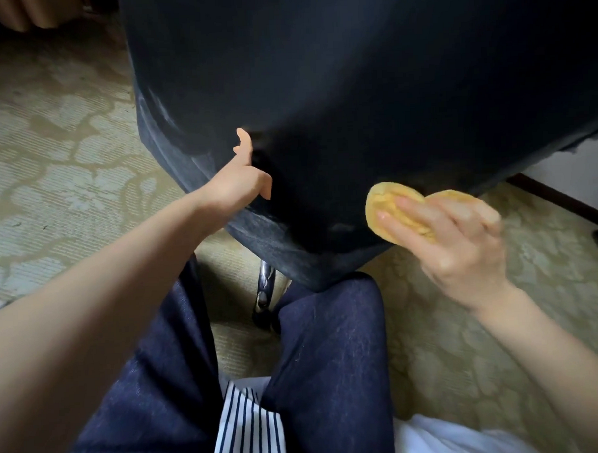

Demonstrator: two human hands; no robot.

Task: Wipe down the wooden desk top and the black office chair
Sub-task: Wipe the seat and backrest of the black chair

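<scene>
The black office chair (353, 87) fills the top of the view, its dark surface tipped toward the person over the patterned carpet (47, 134), and the wooden desk top isn't in shot at all. Denim-clad legs (330, 344) sit right under the chair's near corner. The left hand (237, 184) is on the chair's left edge with its thumb up; its other fingers curl into the black covering, and that looks like a steadying grip. The right hand (463, 243) lies with fingers straight and flat, pressing the yellow cloth (389, 205) against the chair's lower edge. Below, a chrome leg (264, 289) peeks out beside the knees. The risks: the chair could swing or roll away under the wiping pressure if that left grip slackens, and the cloth, sitting right at the edge, could slide off onto the carpet. There are no brands, labels or writing to read anywhere.
</scene>
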